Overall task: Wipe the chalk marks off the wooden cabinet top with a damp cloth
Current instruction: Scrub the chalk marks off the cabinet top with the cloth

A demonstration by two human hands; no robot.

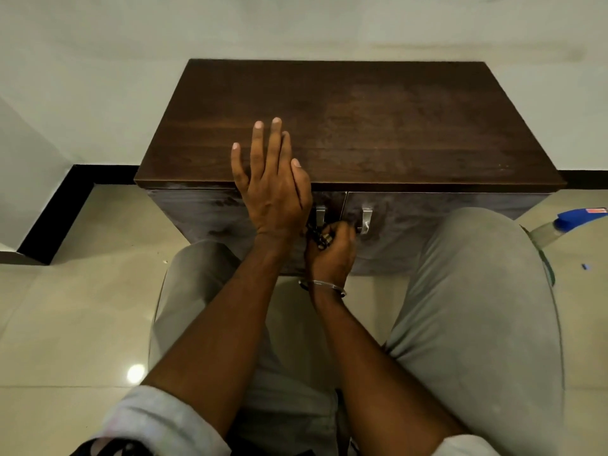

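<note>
The dark wooden cabinet top (362, 103) fills the middle of the view, against a pale wall. A faint whitish chalk haze (421, 126) lies over its right half. My left hand (273, 182) is flat and open, fingers spread, over the front edge of the top, left of centre. My right hand (330, 255), with a thin bangle on the wrist, is lower down in front of the cabinet doors. It is closed on a small bunched dark patterned cloth (319, 238), mostly hidden in the fist.
Two metal door handles (366, 218) sit just behind my right hand. My knees in grey trousers (477, 291) flank the cabinet. A clear bottle with a blue cap (566, 222) lies on the tiled floor at the right. Black skirting (59, 212) runs along the wall at left.
</note>
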